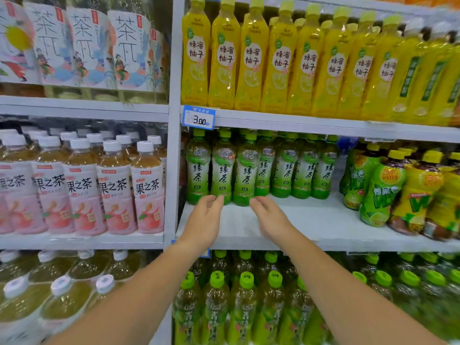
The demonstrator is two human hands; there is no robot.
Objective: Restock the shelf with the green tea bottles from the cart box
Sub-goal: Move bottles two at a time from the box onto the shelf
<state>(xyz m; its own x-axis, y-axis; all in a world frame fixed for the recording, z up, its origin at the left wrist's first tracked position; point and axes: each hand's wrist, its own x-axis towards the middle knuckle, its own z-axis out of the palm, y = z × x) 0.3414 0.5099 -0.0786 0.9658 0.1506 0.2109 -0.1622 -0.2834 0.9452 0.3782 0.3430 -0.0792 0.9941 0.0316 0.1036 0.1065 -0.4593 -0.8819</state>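
Several green tea bottles (246,170) with green caps and green-white labels stand in a row on the white middle shelf (311,225), set back from its front edge. My left hand (202,221) reaches in with loose fingers, its fingertips just at the base of the second bottle from the left. My right hand (270,217) lies open beside it, fingertips near the base of the third bottle. Neither hand holds anything. The cart box is out of view.
Yellow honey-citrus bottles (249,58) fill the shelf above, behind a price tag (198,117). Lime drink bottles (380,190) crowd the right of the middle shelf. Green-capped bottles (245,295) stand below. Peach tea bottles (114,185) fill the left bay.
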